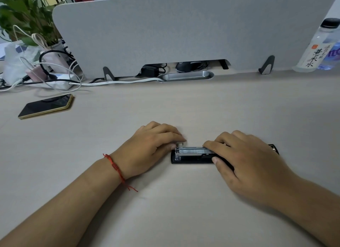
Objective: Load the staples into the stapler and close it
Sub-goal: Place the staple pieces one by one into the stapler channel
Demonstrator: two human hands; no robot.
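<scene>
A black stapler (191, 159) lies lengthwise on the desk, opened flat, its silver staple channel (193, 151) facing up. My right hand (244, 154) rests over the stapler's right part, fingers on the channel and thumb on the black base, hiding that end. My left hand (154, 145) sits at the stapler's left end, fingertips pinched on a small silver strip of staples (181, 142) just beyond the channel's tip. A red string bracelet circles my left wrist.
A phone (46, 106) lies at the far left. Behind it are cables, a white power strip (60, 82) and a potted plant (27, 13). A grey divider panel (184, 29) runs along the back, with a water bottle (320, 48) at the far right.
</scene>
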